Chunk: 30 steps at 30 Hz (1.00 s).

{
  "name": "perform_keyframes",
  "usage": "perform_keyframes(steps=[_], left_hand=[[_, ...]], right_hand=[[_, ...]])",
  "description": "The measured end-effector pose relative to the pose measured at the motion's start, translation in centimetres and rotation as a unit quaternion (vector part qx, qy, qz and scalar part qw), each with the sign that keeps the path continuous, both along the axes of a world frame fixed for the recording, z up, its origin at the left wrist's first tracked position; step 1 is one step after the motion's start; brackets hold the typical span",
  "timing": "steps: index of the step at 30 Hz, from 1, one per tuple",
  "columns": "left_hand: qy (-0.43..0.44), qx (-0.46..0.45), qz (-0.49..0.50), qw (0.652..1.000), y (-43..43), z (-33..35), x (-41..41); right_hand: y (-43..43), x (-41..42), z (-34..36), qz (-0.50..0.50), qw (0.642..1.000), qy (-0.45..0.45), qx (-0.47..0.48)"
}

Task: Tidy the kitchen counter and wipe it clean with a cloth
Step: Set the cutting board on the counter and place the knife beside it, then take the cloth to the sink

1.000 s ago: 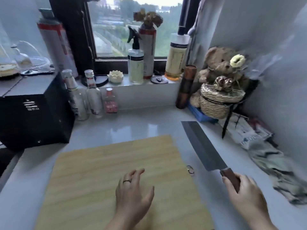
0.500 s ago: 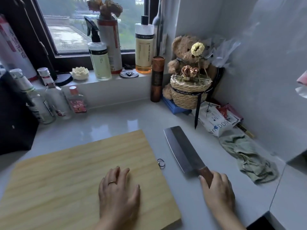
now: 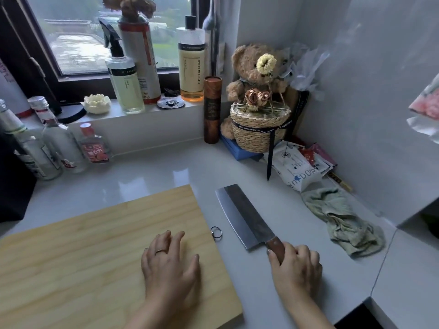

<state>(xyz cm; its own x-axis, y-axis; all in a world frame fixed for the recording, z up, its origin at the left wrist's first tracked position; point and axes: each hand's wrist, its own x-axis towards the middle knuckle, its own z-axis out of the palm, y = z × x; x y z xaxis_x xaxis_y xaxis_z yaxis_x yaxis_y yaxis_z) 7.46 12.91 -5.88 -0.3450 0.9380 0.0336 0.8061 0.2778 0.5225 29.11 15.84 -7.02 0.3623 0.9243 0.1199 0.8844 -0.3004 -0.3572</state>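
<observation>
Where the white bench (image 3: pixel 166 172) meets the grey wall, a crumpled green cloth (image 3: pixel 344 219) lies untouched. Beside it, the right hand (image 3: pixel 294 267) clenches the cleaver (image 3: pixel 244 217) handle; the left hand (image 3: pixel 171 264) rests flat, released, on the cutting board (image 3: pixel 83 245). Bottles line the windowsill (image 3: pixel 152 110).

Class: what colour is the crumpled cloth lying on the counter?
Pale green cloth, clearest in the head view.

White counter (image 3: pixel 166 176) carries cutting board (image 3: pixel 83 245), cleaver (image 3: pixel 242 217), seemingly green cloth (image 3: pixel 342 219).
</observation>
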Motion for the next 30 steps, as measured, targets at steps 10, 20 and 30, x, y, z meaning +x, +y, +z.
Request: perform_keyframes(steps=[10,20,30], left_hand=[[-0.044,0.038,-0.102,0.993,3.5,1.2,6.8],[-0.050,0.081,-0.129,0.987,4.9,2.4,10.0],[-0.421,0.182,0.015,0.888,1.4,11.2,3.2]], right_hand=[[5.1,11.0,2.5,-0.044,0.989,-0.011,0.142],[12.0,13.8,2.4,0.009,0.997,0.073,-0.029],[5.8,-4.3,13.4,0.492,0.791,0.363,-0.010]])
